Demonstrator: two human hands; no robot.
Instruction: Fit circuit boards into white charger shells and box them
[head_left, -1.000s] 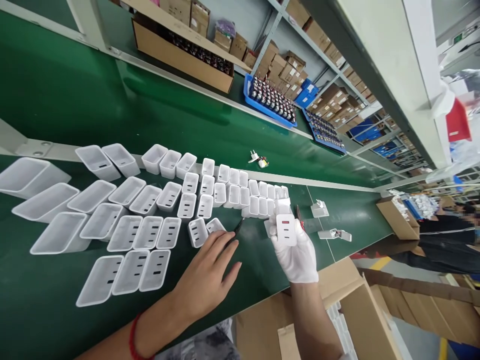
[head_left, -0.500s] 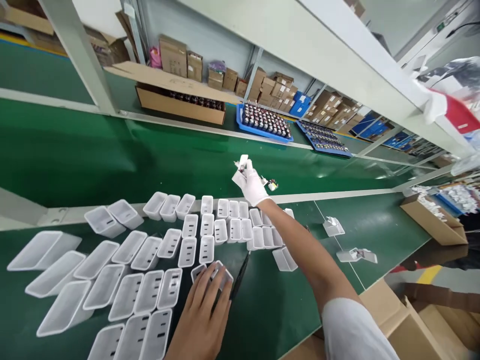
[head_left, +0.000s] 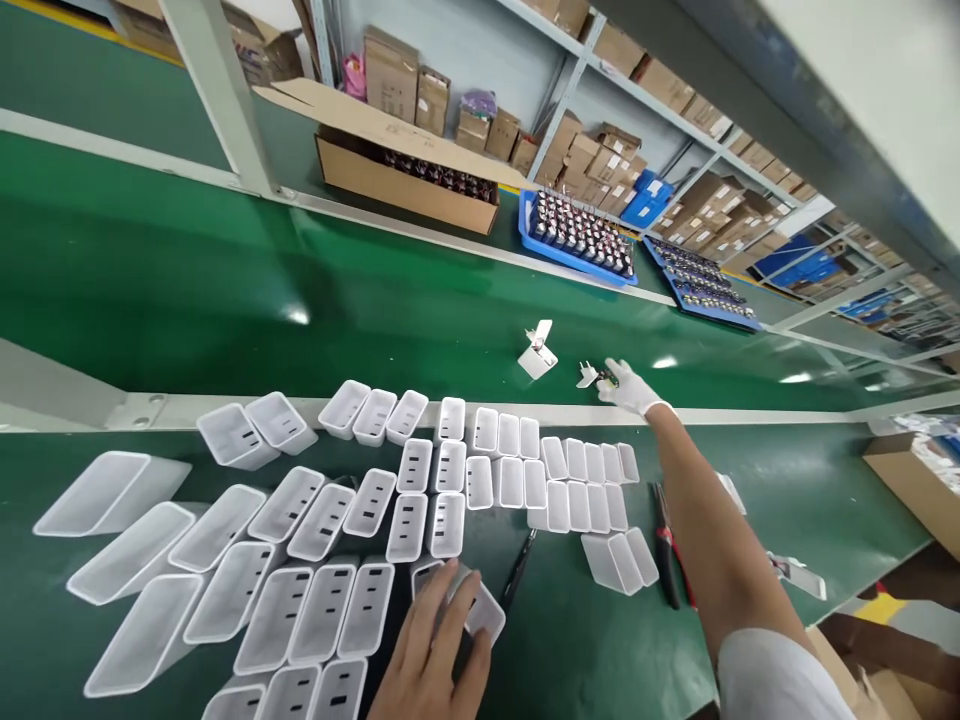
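My left hand (head_left: 435, 650) is bare, its fingers spread and resting over white plastic housings (head_left: 486, 612) at the bench's front. My right hand (head_left: 630, 390), in a white glove, reaches to the green belt, its fingertips closed on a small circuit board with a white plug part (head_left: 589, 375). Left of it on the belt lies a white casing with a raised flap (head_left: 536, 352). Rows of open white housings with dark slots (head_left: 367, 610) cover the bench to the left. Black tweezers (head_left: 519, 572) lie beside my left hand. Red-and-black pliers (head_left: 666, 552) lie partly under my right forearm.
Behind the belt stand an open cardboard box (head_left: 405, 190), a blue tray (head_left: 577, 262) of dark components and another blue tray (head_left: 701, 290). A metal post (head_left: 217, 90) rises at left. Cardboard box (head_left: 915, 490) with white parts sits at right.
My right hand has let go of the white casing on the belt and moved right to the circuit board part. My left hand stays over the housings. The view has shifted.
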